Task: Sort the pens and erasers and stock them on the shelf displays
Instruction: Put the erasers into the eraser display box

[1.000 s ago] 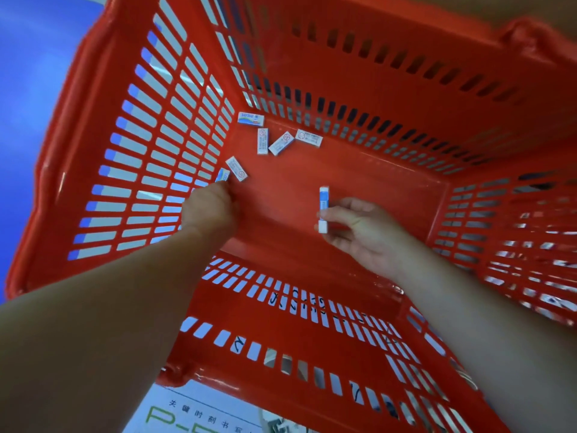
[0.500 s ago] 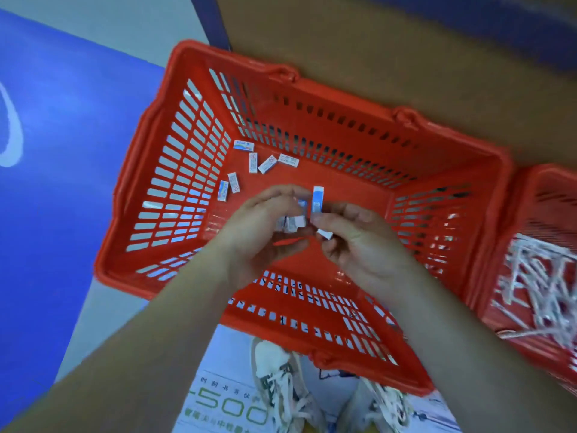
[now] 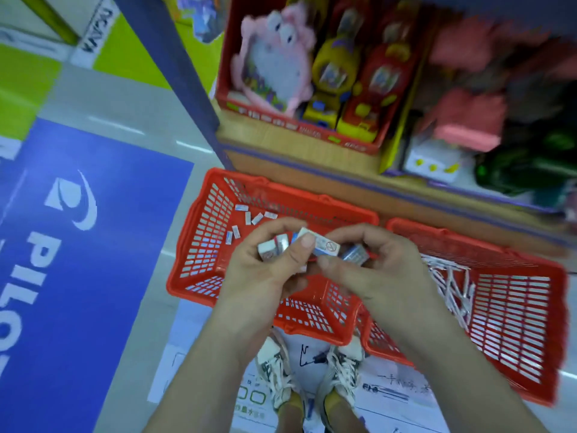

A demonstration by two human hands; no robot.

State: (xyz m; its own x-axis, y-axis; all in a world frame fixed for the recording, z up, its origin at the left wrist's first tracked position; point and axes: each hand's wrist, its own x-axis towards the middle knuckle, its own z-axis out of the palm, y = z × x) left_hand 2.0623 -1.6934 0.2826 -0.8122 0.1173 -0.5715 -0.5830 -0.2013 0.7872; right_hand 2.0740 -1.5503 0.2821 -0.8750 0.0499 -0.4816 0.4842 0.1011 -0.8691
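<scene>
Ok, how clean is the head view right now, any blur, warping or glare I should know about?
Head view: sharpest at centre, where the left hand and right hand hold the erasers; motion blur smears the shelf toys and the pen basket at the right; wide-angle distortion tilts the blue shelf post; light is even, no glare.

Seen from my remote station, the erasers [image 3: 324, 245] bunched between the left hand [image 3: 265, 270] and right hand [image 3: 381, 267] are partly covered by fingers [image 3: 278, 226], so I cannot count them, and their label print is too small to read. The white pens [image 3: 449, 282] in the right basket [image 3: 515, 307] smear into a tangle, and blur leaves the shelf goods [image 3: 468, 120] at upper right beyond my telling. Both forearms [image 3: 199, 370] run off the lower edge.
</scene>
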